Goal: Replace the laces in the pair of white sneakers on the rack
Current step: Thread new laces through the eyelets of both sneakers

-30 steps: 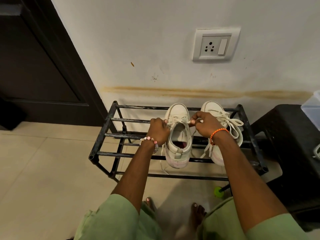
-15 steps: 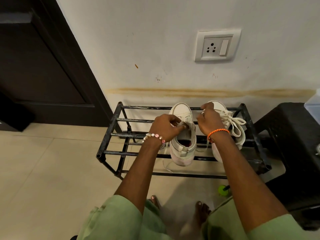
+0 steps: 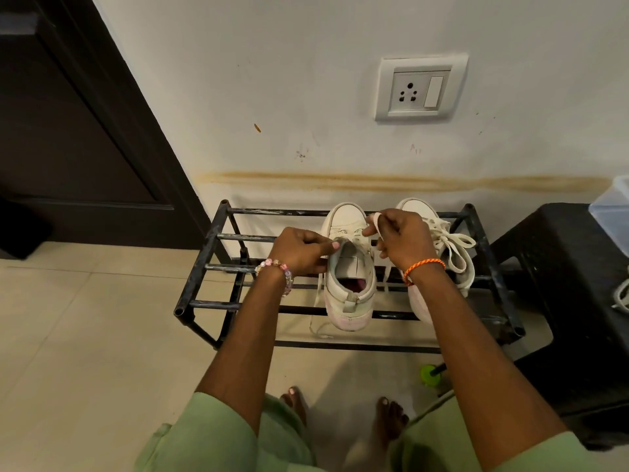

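Two white sneakers sit side by side on the black rack [image 3: 200,277], long axes running front to back, toes toward the wall, heels toward the person. The left hand [image 3: 301,252] pinches the left sneaker [image 3: 350,287] at its collar. The right hand [image 3: 403,245] pinches a loose lace [image 3: 374,221] over it, covering part of the laced right sneaker [image 3: 456,247]. A black stool [image 3: 561,267] stands just right.
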{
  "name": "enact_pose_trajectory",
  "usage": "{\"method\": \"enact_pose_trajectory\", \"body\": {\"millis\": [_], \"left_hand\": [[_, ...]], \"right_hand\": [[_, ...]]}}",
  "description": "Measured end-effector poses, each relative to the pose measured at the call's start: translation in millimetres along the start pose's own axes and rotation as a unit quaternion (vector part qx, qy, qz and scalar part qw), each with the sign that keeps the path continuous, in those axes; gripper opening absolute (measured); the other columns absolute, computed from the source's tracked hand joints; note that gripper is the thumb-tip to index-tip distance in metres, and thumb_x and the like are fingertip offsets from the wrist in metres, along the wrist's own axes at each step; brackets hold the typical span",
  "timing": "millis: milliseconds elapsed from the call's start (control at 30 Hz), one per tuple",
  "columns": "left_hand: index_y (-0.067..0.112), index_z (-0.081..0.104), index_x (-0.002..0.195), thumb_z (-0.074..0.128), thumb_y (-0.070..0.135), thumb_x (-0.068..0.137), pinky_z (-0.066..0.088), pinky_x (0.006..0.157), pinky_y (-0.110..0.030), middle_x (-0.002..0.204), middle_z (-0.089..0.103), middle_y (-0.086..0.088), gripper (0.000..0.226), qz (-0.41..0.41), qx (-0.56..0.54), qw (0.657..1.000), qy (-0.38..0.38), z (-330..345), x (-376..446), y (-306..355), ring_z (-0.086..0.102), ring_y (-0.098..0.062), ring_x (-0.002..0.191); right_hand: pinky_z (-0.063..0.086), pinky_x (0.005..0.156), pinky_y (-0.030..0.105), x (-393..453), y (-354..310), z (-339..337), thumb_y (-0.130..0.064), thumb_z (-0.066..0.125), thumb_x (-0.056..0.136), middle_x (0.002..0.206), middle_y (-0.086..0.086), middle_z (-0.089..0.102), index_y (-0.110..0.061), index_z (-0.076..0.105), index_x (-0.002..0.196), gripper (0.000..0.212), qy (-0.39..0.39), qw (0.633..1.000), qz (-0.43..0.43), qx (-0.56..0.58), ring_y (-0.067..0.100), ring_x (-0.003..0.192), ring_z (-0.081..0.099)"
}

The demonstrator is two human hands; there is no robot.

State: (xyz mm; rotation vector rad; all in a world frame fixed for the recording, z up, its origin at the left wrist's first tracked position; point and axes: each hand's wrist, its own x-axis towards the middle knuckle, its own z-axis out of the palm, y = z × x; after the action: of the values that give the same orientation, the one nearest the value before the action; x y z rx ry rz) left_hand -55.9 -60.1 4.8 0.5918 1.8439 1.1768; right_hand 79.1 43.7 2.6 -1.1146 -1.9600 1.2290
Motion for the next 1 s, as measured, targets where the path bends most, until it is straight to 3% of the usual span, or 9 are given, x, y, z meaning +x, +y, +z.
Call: {"method": "enact_pose_trajectory", "body": {"millis": [100, 167, 267, 367, 600, 733, 800, 933, 1000], "left_hand": [[-0.002, 0.068, 0.097, 0.073, 0.010, 0.081, 0.060, 0.063, -0.027, 0.089, 0.069, -0.013, 0.020, -0.023, -0.028, 0.999, -0.021, -1.5, 1.6, 0.5, 0.067, -0.019, 0.070], [0.000, 0.069, 0.095, 0.073, 0.010, 0.081, 0.059, 0.067, -0.029, 0.087, 0.069, -0.010, 0.018, -0.024, -0.026, 0.999, -0.023, -0.3, 2.9, 0.5, 0.067, -0.019, 0.071], [0.002, 0.070, 0.092, 0.073, 0.010, 0.081, 0.059, 0.068, -0.029, 0.086, 0.069, -0.009, 0.015, -0.026, -0.021, 0.999, -0.022, 0.4, 4.1, 0.5, 0.066, -0.019, 0.070], [0.002, 0.070, 0.090, 0.072, 0.008, 0.081, 0.059, 0.063, -0.027, 0.083, 0.069, -0.008, 0.012, -0.028, -0.027, 0.999, -0.025, 0.1, 3.6, 1.9, 0.065, -0.018, 0.067], [0.001, 0.070, 0.089, 0.072, 0.006, 0.080, 0.058, 0.055, -0.024, 0.080, 0.069, -0.007, 0.010, -0.034, -0.039, 0.998, -0.029, 0.9, 3.0, 3.8, 0.066, -0.013, 0.059], [-0.002, 0.070, 0.095, 0.073, 0.006, 0.079, 0.056, 0.053, -0.023, 0.081, 0.069, -0.007, 0.018, -0.038, -0.045, 0.998, -0.033, 3.1, 4.3, 5.2, 0.066, -0.013, 0.059], [-0.002, 0.069, 0.097, 0.073, 0.006, 0.080, 0.059, 0.058, -0.025, 0.084, 0.069, -0.008, 0.019, -0.037, -0.047, 0.998, -0.036, 2.7, 4.5, 4.9, 0.066, -0.016, 0.066], [-0.005, 0.067, 0.101, 0.070, 0.005, 0.081, 0.059, 0.062, -0.028, 0.087, 0.068, -0.009, 0.022, -0.042, -0.061, 0.996, -0.045, 2.7, 4.9, 4.5, 0.066, -0.019, 0.074], [-0.005, 0.067, 0.100, 0.070, 0.004, 0.082, 0.059, 0.061, -0.027, 0.086, 0.068, -0.009, 0.020, -0.046, -0.070, 0.995, -0.048, 2.0, 5.3, 4.2, 0.066, -0.018, 0.073]], "right_hand": [[0.036, 0.043, 0.015, 1.3, -5.4, -4.9, -0.021, 0.046, 0.099, 0.065, 0.002, 0.060, -0.006, 0.069, 0.097, 0.027, -0.011, 0.998, 0.029, 0.057, 0.001, 0.036, 0.043], [0.043, 0.044, 0.022, -0.2, -10.3, -7.4, -0.020, 0.048, 0.098, 0.075, 0.012, 0.065, -0.010, 0.070, 0.096, 0.024, -0.020, 0.996, 0.031, 0.084, 0.001, 0.046, 0.055], [0.053, 0.077, 0.040, -0.6, -18.2, -12.4, -0.018, 0.054, 0.095, 0.090, 0.016, 0.072, -0.015, 0.072, 0.095, 0.019, -0.006, 0.997, 0.008, 0.073, 0.024, 0.081, 0.066], [0.049, 0.062, 0.022, 2.0, -25.1, -21.4, -0.008, 0.052, 0.093, 0.057, -0.008, 0.063, -0.008, 0.072, 0.089, 0.021, 0.006, 0.985, 0.024, 0.170, 0.003, 0.057, 0.056], [0.041, 0.047, 0.022, -6.5, -32.6, -33.2, 0.004, 0.027, 0.089, 0.058, 0.007, 0.061, -0.001, 0.060, 0.081, 0.035, -0.066, 0.933, 0.117, 0.334, 0.012, 0.043, 0.047], [0.048, 0.051, 0.024, -5.7, -30.9, -36.7, 0.015, 0.026, 0.087, 0.081, 0.017, 0.066, -0.001, 0.059, 0.102, 0.039, -0.099, 0.931, 0.124, 0.327, 0.016, 0.054, 0.057], [0.051, 0.048, 0.024, -5.6, -29.7, -34.2, 0.011, 0.030, 0.093, 0.078, 0.017, 0.069, -0.006, 0.057, 0.109, 0.037, -0.093, 0.946, 0.141, 0.275, 0.016, 0.052, 0.060], [0.036, 0.038, 0.016, -4.0, -24.7, -26.4, -0.003, 0.040, 0.094, 0.045, 0.001, 0.061, -0.010, 0.063, 0.080, 0.027, -0.007, 0.976, 0.178, 0.126, 0.008, 0.031, 0.040], [0.036, 0.042, 0.016, 0.6, -23.9, -24.7, -0.008, 0.042, 0.092, 0.045, -0.003, 0.060, -0.013, 0.062, 0.071, 0.029, 0.031, 0.975, 0.199, 0.097, 0.007, 0.036, 0.043]]}}
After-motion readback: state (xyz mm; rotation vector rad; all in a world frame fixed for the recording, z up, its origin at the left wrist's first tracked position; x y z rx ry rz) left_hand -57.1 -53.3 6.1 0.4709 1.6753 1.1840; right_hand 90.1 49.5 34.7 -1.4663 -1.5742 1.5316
